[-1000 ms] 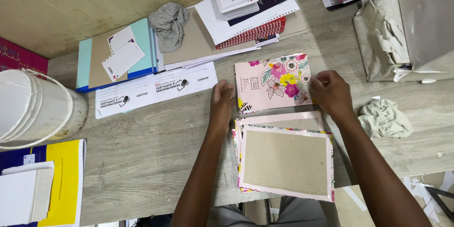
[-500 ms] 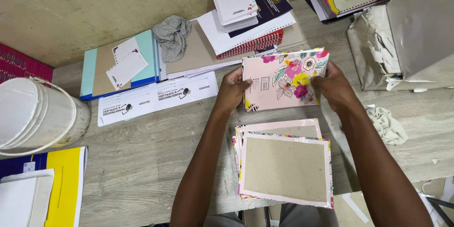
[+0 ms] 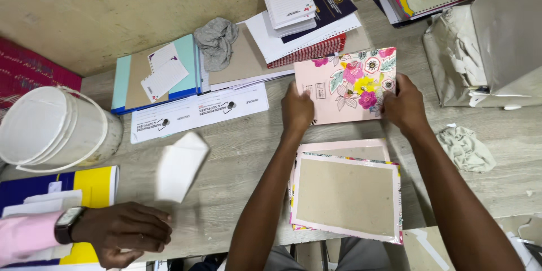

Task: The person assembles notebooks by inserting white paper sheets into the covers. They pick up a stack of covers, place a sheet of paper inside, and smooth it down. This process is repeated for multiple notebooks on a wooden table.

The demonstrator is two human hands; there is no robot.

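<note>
My left hand [image 3: 297, 110] and right hand [image 3: 402, 106] each close on one side edge of a single pink floral cover [image 3: 348, 86], thumbs on top and fingers beneath, so the panel stays flat and printed side up, lifted just above the wooden table [image 3: 237, 152], beyond the stack and near the notebooks. Directly below it, close to my body, lies a stack of covers [image 3: 344, 192] turned grey board upward; at least two layers show, the exact count hidden. One white bucket [image 3: 53, 127] stands at far left. One grey rag [image 3: 216, 41] rests on the flat boards at the back, and one pale crumpled cloth [image 3: 466, 148] lies right of the stack. A co-worker's hand [image 3: 127, 231], wearing one wristwatch, rests loosely curled on the near table edge, with one white folded paper [image 3: 180, 165] blurred just above it.
</note>
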